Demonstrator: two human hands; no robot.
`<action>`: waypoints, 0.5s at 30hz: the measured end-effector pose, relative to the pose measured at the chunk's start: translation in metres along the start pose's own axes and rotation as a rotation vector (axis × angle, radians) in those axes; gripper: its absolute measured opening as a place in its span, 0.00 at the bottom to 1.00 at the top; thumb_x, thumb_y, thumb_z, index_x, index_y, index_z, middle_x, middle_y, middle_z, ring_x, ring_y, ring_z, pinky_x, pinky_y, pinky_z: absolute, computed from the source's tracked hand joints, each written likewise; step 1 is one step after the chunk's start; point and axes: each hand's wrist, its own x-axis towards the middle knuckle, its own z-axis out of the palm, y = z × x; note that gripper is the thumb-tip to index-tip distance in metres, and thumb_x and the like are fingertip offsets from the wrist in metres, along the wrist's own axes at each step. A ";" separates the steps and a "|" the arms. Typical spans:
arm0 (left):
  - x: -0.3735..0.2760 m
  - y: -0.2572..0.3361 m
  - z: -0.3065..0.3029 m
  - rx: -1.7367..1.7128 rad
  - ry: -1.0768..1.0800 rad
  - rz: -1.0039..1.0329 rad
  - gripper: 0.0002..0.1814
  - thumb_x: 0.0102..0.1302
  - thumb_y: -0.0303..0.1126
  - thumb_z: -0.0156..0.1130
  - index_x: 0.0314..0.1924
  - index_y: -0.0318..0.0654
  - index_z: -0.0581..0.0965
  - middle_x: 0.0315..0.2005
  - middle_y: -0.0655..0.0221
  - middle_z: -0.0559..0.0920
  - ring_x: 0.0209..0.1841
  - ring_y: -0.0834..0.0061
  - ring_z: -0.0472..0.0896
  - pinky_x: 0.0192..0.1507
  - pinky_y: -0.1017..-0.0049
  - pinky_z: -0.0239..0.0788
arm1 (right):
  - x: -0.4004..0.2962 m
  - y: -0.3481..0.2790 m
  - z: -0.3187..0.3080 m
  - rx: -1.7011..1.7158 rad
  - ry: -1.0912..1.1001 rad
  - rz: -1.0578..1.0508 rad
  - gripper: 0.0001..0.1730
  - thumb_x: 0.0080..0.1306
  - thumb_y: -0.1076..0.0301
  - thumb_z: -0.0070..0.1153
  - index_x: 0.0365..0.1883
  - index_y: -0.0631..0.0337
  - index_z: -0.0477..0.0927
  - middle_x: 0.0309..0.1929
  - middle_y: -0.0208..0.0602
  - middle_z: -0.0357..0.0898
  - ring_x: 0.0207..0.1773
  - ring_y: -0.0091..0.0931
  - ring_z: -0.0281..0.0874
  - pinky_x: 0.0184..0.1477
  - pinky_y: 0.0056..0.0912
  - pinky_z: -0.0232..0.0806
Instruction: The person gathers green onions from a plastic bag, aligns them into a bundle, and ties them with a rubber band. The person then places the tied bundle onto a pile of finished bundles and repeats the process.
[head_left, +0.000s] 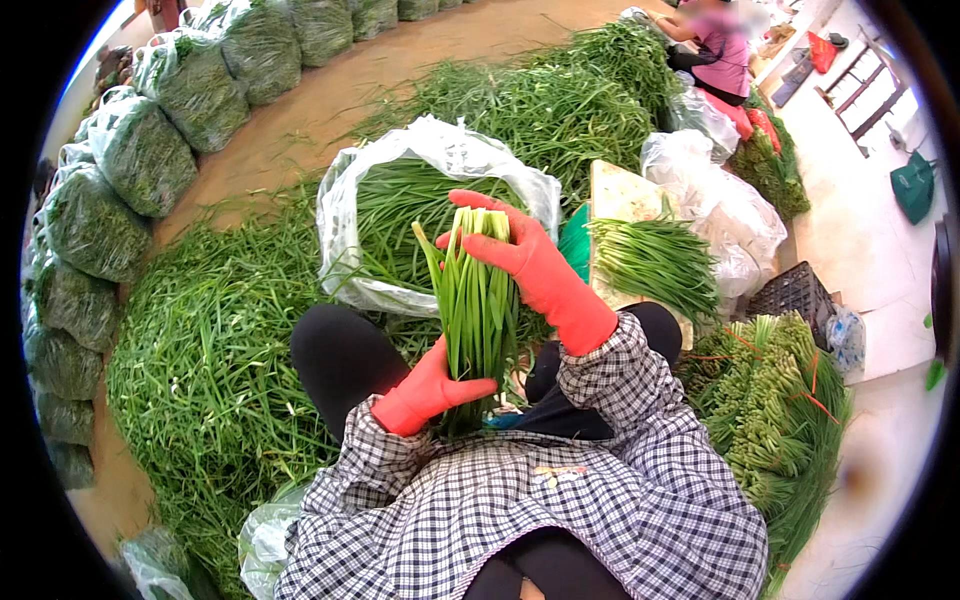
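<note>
A bundle of garlic chives (480, 315) stands nearly upright between my hands, pale cut ends at the top. My right hand (517, 255), in a red rubber glove, grips it near those ends. Lower down, my left hand (442, 386), gloved the same way, holds the leafy part from the left. Just behind the bundle is an open clear plastic bag (337, 225) with more chives inside. To the right, a smaller pile of chives (652, 259) lies on a board (611, 187), its pale ends pointing left.
Loose green leaves (225, 360) are heaped at the left, with another heap (540, 105) beyond the bag. Tied chive bundles (765, 405) are stacked at right, near a black plastic crate (795, 292). Filled bags (142, 157) line the far left. A person (720, 52) sits at the upper right.
</note>
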 end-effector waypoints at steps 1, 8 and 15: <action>-0.006 0.006 -0.002 0.008 -0.018 0.020 0.51 0.50 0.31 0.72 0.69 0.39 0.50 0.63 0.65 0.63 0.64 0.72 0.61 0.65 0.70 0.52 | 0.002 0.000 0.007 0.041 -0.002 0.024 0.36 0.62 0.59 0.58 0.66 0.58 0.59 0.47 0.37 0.78 0.48 0.23 0.75 0.51 0.29 0.68; 0.027 0.069 -0.022 0.177 0.393 0.423 0.41 0.59 0.35 0.65 0.67 0.35 0.54 0.60 0.63 0.67 0.60 0.73 0.66 0.61 0.71 0.58 | 0.021 0.030 0.044 0.082 0.034 -0.196 0.25 0.68 0.68 0.51 0.63 0.60 0.64 0.47 0.32 0.77 0.50 0.20 0.72 0.54 0.24 0.65; 0.049 0.050 -0.013 -0.158 0.560 0.417 0.20 0.63 0.28 0.59 0.55 0.35 0.71 0.46 0.70 0.78 0.45 0.80 0.77 0.47 0.78 0.70 | 0.014 0.026 0.033 0.125 0.169 -0.139 0.23 0.68 0.65 0.50 0.60 0.62 0.67 0.52 0.35 0.75 0.54 0.21 0.70 0.58 0.25 0.61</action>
